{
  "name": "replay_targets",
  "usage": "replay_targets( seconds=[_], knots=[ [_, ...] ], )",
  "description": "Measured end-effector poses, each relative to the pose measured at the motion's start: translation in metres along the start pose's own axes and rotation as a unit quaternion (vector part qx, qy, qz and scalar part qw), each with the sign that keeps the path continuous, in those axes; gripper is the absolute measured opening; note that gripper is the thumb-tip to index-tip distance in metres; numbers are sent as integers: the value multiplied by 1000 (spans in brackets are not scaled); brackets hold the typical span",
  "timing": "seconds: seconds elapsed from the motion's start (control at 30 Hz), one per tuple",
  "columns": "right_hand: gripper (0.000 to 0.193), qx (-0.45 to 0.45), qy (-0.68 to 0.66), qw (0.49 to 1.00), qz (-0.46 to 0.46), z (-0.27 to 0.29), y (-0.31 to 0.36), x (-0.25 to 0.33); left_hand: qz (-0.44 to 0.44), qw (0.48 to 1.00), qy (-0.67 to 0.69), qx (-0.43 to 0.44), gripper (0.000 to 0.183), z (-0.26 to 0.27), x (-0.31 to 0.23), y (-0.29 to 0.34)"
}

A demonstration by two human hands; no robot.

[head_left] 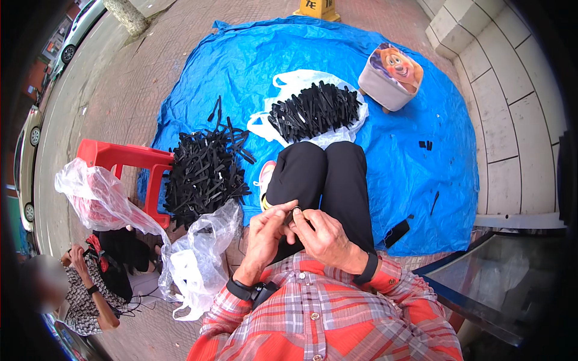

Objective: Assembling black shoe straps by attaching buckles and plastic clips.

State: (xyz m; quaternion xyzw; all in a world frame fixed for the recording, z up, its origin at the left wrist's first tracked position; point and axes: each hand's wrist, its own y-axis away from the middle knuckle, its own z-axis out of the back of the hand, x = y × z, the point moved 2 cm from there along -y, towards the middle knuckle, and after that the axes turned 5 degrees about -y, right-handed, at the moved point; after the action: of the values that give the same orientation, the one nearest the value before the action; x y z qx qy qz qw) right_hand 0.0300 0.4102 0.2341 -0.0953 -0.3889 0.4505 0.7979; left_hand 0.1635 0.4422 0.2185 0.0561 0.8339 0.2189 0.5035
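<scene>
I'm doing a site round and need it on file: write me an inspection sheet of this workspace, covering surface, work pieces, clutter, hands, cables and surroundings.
Surface: wrinkled blue sheet over paving.
Work pieces: loose heap of black strips at left; neater pile of black strips on a white plastic bag.
Clutter: clear plastic bag near the heap; red stool; padded stool; flat dark object at right, kind unclear.
Hands: left hand and right hand pinch a small dark piece, mostly hidden.
Cables: thin dark lines at lower left, possibly cords.
Surroundings: another person at lower left; parked cars; tiled wall at right.
</scene>
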Motion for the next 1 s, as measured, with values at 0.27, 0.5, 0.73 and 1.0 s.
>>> replay_targets(
  seconds=[0.27,0.5,0.73,1.0],
  knots=[
    [27,-12,-135,981,-139,13,-8,-12,-16,995,-95,-5,21,7,3,5],
    [11,126,-453,791,-391,5,9,-26,-117,953,-280,13,28,8,-1,11],
    [20,60,-590,715,-370,5,5,-14,-214,911,-341,91,23,17,-2,4],
    [21,52,-594,706,-383,-3,10,-17,-181,925,-326,66,19,11,6,7]
  ],
)
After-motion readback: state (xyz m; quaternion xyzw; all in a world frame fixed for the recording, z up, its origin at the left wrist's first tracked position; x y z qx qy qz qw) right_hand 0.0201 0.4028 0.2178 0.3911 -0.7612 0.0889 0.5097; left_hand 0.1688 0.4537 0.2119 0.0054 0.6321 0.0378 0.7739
